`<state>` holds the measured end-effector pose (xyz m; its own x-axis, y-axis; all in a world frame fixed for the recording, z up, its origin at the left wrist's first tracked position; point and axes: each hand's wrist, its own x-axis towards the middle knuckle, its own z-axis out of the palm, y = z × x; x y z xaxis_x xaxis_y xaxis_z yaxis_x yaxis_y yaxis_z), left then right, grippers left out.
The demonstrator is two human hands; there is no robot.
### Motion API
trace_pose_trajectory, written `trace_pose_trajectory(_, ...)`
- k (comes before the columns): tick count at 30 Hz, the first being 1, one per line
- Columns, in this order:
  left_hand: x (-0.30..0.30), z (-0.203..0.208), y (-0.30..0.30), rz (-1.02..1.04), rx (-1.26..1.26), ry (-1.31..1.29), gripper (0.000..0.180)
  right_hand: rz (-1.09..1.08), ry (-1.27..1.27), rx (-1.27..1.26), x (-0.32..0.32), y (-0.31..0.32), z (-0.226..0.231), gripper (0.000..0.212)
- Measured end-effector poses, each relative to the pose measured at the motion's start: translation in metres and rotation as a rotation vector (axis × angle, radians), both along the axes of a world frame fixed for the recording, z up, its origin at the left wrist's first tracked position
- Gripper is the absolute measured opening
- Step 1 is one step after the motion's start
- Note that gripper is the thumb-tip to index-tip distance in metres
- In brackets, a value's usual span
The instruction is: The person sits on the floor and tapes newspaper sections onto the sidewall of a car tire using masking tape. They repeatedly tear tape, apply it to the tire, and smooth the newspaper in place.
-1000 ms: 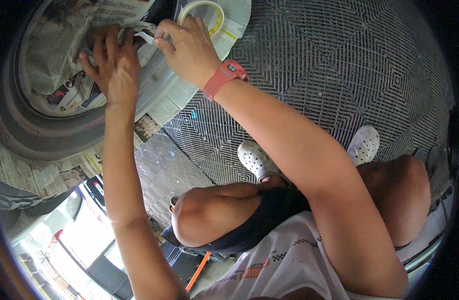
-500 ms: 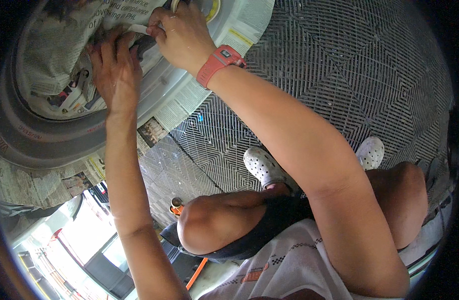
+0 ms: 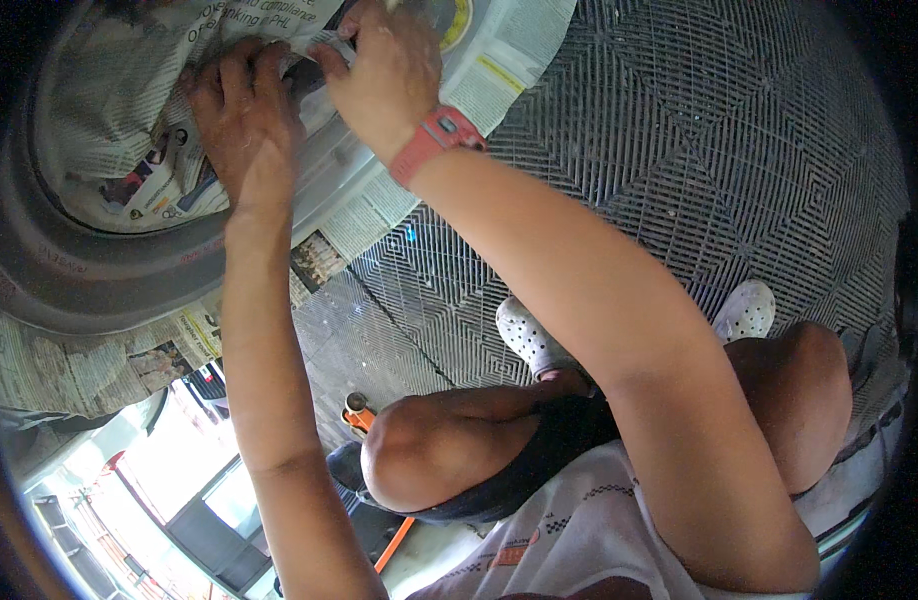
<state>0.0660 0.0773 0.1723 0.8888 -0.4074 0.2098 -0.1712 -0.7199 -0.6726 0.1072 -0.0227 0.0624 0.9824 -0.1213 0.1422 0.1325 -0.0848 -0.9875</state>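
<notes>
My left hand [image 3: 244, 120] presses on crumpled newspaper [image 3: 114, 120] inside the rim of a grey, curved panel [image 3: 129, 275]. Its fingers are bent and a little apart, holding nothing that I can see. Close beside it, to the right, is my right hand [image 3: 389, 80], with a red watch [image 3: 439, 145] on the wrist. Its thumb and fingers are curled at a pale strip of masking tape [image 3: 319, 44] by the newspaper's edge. Part of this hand is cut off by the upper edge, and its fingertips are blurred. A yellow ring [image 3: 459, 22] shows just beyond it.
More newspaper sheets [image 3: 364, 215] lie under the panel's edge. Dark ribbed floor tiles [image 3: 679, 130] spread to the right. My knees and light clogs [image 3: 529, 335] are below. An orange object [image 3: 359, 413] stands by my left knee. Bright window-like panes [image 3: 189, 460] show at lower left.
The view has shifted, so the panel and newspaper sit slightly higher and further right. My right hand has turned a little, and the tape strip stretched between my hands now shows less.
</notes>
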Motion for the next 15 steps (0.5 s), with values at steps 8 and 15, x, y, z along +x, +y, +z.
trace_pose_trajectory(8, 0.002, -0.005, -0.007, 0.028, 0.002, -0.04, 0.032, 0.022, -0.226, -0.106, -0.013, -0.012, -0.014, 0.009)
trace_pose_trajectory(15, 0.012, -0.012, -0.017, 0.041, -0.061, -0.084, 0.033, 0.162, -0.179, -0.305, 0.011, -0.012, -0.011, 0.032)
